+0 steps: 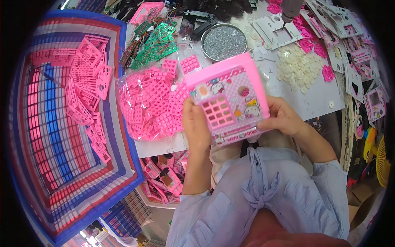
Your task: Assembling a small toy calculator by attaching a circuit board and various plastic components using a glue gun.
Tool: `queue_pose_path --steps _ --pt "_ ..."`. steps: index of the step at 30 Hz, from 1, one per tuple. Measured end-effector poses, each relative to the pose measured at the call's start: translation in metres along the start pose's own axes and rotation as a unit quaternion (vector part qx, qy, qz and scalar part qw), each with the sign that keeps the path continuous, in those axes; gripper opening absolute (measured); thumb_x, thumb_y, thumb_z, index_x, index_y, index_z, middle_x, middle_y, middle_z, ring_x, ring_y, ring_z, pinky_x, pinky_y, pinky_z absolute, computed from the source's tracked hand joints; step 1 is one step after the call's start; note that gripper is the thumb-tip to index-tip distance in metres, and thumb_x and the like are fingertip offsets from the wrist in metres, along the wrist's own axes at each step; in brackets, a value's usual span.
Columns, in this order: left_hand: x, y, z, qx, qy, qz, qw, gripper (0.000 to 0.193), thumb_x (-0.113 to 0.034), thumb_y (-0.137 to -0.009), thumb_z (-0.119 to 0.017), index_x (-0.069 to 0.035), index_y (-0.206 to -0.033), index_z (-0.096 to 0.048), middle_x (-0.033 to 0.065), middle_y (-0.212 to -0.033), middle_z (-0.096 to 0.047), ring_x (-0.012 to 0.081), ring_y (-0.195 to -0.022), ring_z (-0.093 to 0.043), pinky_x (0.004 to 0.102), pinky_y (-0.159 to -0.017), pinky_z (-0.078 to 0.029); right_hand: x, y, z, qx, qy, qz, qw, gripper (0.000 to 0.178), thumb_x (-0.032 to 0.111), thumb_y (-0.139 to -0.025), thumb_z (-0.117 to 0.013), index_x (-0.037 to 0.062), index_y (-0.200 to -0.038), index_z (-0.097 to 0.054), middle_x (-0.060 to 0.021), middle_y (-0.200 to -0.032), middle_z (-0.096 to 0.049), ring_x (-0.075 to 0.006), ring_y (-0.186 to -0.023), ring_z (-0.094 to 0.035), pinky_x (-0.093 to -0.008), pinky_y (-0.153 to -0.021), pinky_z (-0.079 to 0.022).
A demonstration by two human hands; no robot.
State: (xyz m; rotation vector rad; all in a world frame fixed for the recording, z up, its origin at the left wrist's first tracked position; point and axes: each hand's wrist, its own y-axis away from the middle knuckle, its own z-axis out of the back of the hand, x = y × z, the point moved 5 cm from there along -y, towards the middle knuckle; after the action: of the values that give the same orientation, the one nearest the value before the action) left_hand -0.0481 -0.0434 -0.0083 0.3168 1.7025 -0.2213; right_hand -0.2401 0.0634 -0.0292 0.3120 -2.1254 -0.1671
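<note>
Pink toy case at the centre of the frame, held up in front of the person's body, tilted, its printed face toward the camera; cartoon figures on a checked ground, a grid of square openings at the face's left. Left hand closed on the case's left edge, upright. Right hand grips the lower right corner, thumb laid over the front; the fingers behind the case are hidden. Just left of the left hand, a clear plastic bag of pink keypads, bulging; one loose pink keypad above it, near the case's upper left corner. Beyond the case's top edge, a round dish filled with small grey metal pieces. Upper left of centre, green circuit boards tangled with wires. Upper right, a heap of cream discs, a pale panel with cut-outs, and a driver tool hanging point-down over it. Along the right, stacked printed panels; yellow fan guard at the far edge. Left side of the frame: a large striped mesh basket with pink frames piled inside. Lower left of centre, more pink parts lie below the white worktop.
</note>
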Motion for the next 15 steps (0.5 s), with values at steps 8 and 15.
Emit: queue_pose_path --steps 8,15 --pt "-0.027 -0.002 -0.021 0.02 -0.067 -0.162 0.984 0.016 -0.007 -0.102 -0.05 0.001 -0.112 -0.059 0.005 -0.099 -0.065 0.0092 -0.089 -0.058 0.0243 -0.082 -0.046 0.062 -0.02 -0.002 -0.079 0.084 0.119 0.986 0.031 0.01 -0.094 -0.071 -0.0039 -0.121 -0.062 -0.0087 -0.103 -0.072 -0.0108 -0.088 -0.07 -0.0278 -0.077 -0.058" --pt "-0.049 -0.029 0.003 0.012 -0.165 -0.29 0.943 0.015 -0.004 -0.089 -0.066 0.002 -0.103 -0.066 0.0101 -0.101 -0.068 0.0193 -0.091 -0.065 0.032 -0.084 -0.05 0.111 -0.037 -0.002 -0.02 0.347 0.299 0.889 0.025 0.014 -0.089 -0.077 0.0015 -0.11 -0.069 -0.006 -0.098 -0.072 -0.0157 -0.089 -0.07 -0.0313 -0.081 -0.056"
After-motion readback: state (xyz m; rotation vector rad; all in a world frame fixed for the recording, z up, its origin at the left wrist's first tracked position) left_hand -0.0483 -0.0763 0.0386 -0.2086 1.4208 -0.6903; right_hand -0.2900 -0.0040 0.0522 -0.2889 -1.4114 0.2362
